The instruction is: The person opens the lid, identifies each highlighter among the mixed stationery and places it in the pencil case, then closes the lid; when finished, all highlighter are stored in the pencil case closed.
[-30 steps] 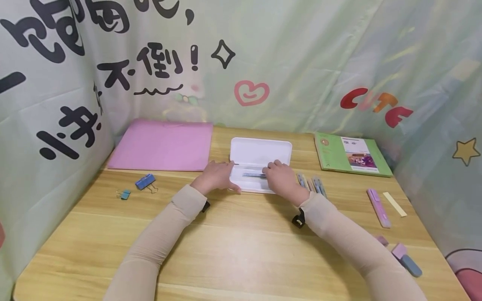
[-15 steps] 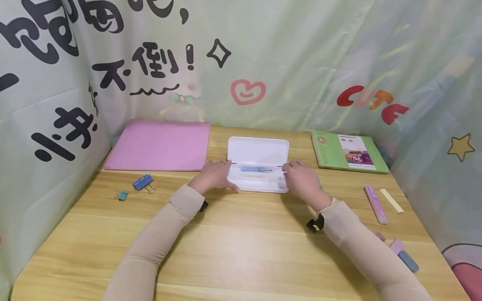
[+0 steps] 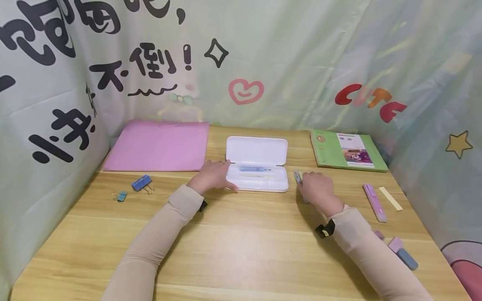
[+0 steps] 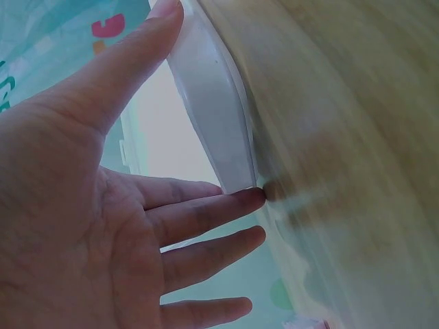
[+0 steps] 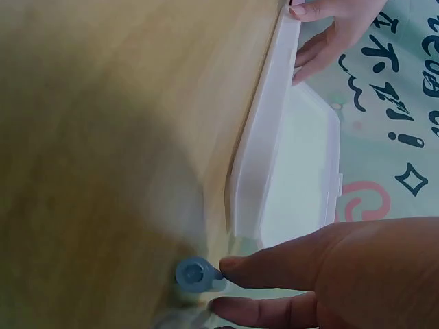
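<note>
A white pencil case (image 3: 279, 184) lies with its lid raised on the table. Inside it are a blue pen (image 3: 255, 169) and a thin, pale stick-like item (image 3: 256, 176). My left hand (image 3: 212, 175) holds the case's left end, thumb at the front corner and fingers toward the hinge side. To the right of the case, my right hand (image 3: 318, 188) is over a small group of pens (image 3: 297, 176), mostly covered by it. In the right wrist view, thumb and forefinger are apart beside the end of a blue-grey pen (image 5: 195, 274); whether they touch it is unclear.
A pink folder (image 3: 158, 146) lies back left; a blue binder clip (image 3: 141, 182) and smaller teal clip (image 3: 121, 196) are in front. A green book (image 3: 348, 150), purple highlighter (image 3: 374, 202), cream strip (image 3: 390, 198) and several erasers (image 3: 407, 258) lie right. Curtains enclose the table.
My right hand has left the inside of the case and moved right to the pens. The blue pen now lies farther back in the case. My left hand has stayed on the case.
</note>
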Available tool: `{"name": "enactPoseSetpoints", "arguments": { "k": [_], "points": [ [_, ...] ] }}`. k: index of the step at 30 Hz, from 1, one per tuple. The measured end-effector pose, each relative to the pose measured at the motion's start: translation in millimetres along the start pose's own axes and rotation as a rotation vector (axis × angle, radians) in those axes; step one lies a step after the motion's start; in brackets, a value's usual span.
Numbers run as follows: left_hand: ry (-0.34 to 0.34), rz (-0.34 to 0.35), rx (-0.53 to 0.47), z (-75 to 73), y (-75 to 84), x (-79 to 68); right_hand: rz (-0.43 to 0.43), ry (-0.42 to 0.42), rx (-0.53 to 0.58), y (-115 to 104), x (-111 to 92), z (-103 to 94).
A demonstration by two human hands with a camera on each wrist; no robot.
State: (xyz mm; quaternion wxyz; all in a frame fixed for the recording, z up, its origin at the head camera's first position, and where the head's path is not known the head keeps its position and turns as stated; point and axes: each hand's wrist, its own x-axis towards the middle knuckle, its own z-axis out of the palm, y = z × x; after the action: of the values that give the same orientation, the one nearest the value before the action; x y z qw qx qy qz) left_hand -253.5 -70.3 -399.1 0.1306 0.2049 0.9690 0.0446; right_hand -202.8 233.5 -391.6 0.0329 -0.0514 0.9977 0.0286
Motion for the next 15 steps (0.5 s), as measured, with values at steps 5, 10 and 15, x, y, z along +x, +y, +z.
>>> {"name": "enactPoseSetpoints", "arguments": {
  "k": [5, 10, 15],
  "points": [
    [0.0, 0.007, 0.0, 0.1, -0.3, 0.0, -0.015, 0.0, 0.017, 0.7, -3.0, 3.5],
    [-0.001, 0.01, 0.022, 0.6, -0.6, 0.9, -0.018, 0.031, 0.011, -0.1, -3.3, 7.5],
    [0.0, 0.006, 0.027, 1.3, -0.9, 1.0, 0.0, 0.02, 0.025, 0.8, -2.3, 9.7]
  ]
}}
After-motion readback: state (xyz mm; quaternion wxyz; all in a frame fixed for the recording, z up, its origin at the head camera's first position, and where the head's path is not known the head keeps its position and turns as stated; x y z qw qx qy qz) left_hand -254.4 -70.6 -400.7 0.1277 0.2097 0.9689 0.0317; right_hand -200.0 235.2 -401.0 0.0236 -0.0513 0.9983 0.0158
